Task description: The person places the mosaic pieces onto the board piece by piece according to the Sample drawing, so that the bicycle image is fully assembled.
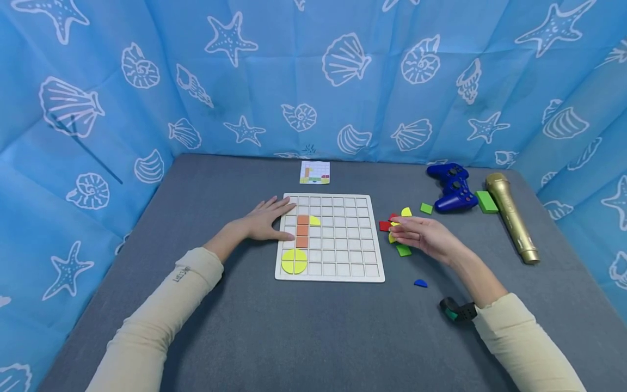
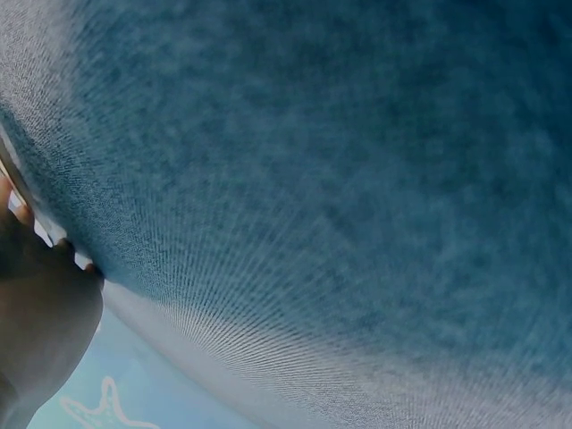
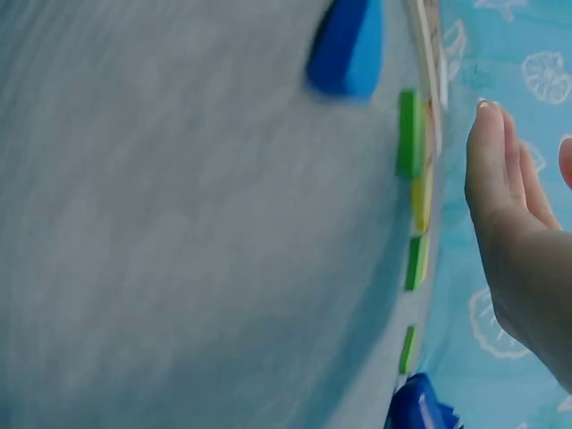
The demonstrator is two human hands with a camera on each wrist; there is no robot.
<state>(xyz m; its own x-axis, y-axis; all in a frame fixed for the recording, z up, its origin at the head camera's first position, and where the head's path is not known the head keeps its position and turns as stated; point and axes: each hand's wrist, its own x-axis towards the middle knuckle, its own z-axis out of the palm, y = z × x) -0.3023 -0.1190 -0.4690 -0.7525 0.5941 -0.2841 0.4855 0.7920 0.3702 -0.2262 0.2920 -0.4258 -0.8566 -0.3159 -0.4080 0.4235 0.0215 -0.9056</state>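
Observation:
A white square grid board lies on the table, with three orange square tiles in a column. One yellow quarter-round tile sits beside the top orange one, and yellow tiles form a circle at the lower left. My left hand rests spread on the board's left edge. Right of the board, my right hand hovers over loose tiles, fingers nearly straight; nothing shows between them in the right wrist view. Around it lie a red tile, a yellow tile and a green tile, partly hidden.
A small pattern card lies behind the board. To the right are a blue game controller, a green block and a gold microphone. A blue half-round piece lies nearer me. Blue curtains border the table.

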